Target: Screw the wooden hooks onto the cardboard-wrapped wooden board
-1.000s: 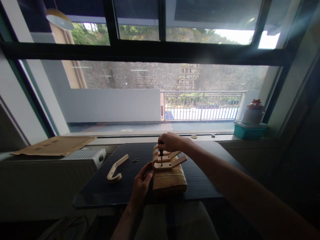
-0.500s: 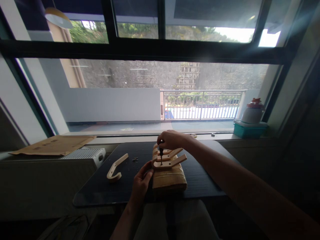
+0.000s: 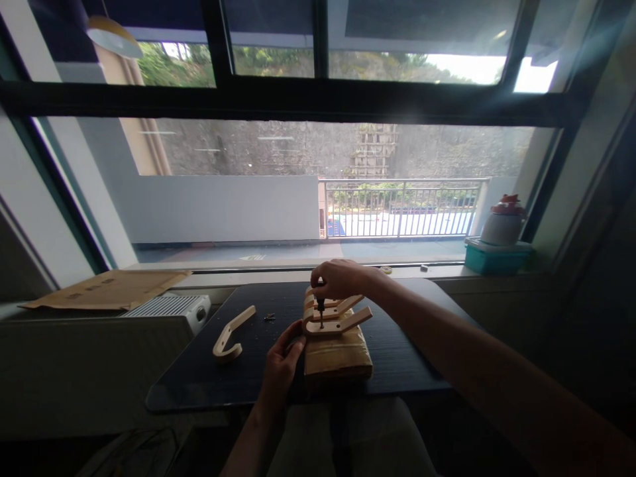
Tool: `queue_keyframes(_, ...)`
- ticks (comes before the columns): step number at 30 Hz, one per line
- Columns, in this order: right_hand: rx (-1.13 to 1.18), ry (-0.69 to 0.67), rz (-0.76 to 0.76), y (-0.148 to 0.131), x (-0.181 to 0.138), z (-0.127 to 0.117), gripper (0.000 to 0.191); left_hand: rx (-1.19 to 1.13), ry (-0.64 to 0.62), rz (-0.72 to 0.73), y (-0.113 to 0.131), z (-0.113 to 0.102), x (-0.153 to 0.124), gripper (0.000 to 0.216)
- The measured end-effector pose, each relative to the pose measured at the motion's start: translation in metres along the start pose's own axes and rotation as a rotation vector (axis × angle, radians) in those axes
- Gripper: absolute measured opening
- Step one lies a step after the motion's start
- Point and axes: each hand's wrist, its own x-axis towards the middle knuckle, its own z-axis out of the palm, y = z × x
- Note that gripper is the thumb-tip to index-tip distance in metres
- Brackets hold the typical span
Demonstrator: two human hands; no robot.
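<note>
My right hand (image 3: 335,278) is closed round the handle of a screwdriver (image 3: 320,306). The screwdriver stands upright, its tip at a hole in the nearest wooden hook (image 3: 355,321). That hook lies across a brown block (image 3: 338,358), its curved end to the left. Behind it, more pale hooks (image 3: 325,311) lie side by side on the block, partly hidden by my right hand. My left hand (image 3: 283,361) grips the curved end of the nearest hook at the block's left edge, thumb and fingers closed on it. Whether a screw sits under the tip is too small to tell.
Left on the dark table (image 3: 183,371) lies a loose wooden hook (image 3: 228,341), with a few small screws (image 3: 269,317) beside it. A radiator (image 3: 169,310) carrying brown cardboard (image 3: 109,286) stands left. A teal box (image 3: 497,258) with a jug (image 3: 503,225) on top is right.
My right hand's fingers have shifted slightly round the screwdriver handle. The screwdriver, the hooks and my left hand keep the same places.
</note>
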Motion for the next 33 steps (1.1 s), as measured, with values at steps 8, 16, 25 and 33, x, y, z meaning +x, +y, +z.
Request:
queue_keyframes(8, -0.009, -0.021, -0.042, -0.002, -0.003, -0.004, 0.026, 0.003, 0.001, -0.005, 0.002, 0.002, -0.001, 0.049)
queue_keyframes(16, -0.009, 0.029, -0.011, -0.001, 0.004, 0.009, 0.029, -0.007, -0.001, -0.008, 0.001, 0.001, -0.001, 0.048)
queue_keyframes(25, 0.003, -0.009, -0.008, 0.004, 0.0, 0.002, 0.027, -0.002, -0.015, -0.014, -0.001, -0.001, 0.001, 0.049)
queue_keyframes(33, 0.018, -0.013, -0.036, 0.001, -0.001, 0.003, 0.025, 0.011, -0.007, -0.005, -0.001, 0.0, 0.001, 0.049)
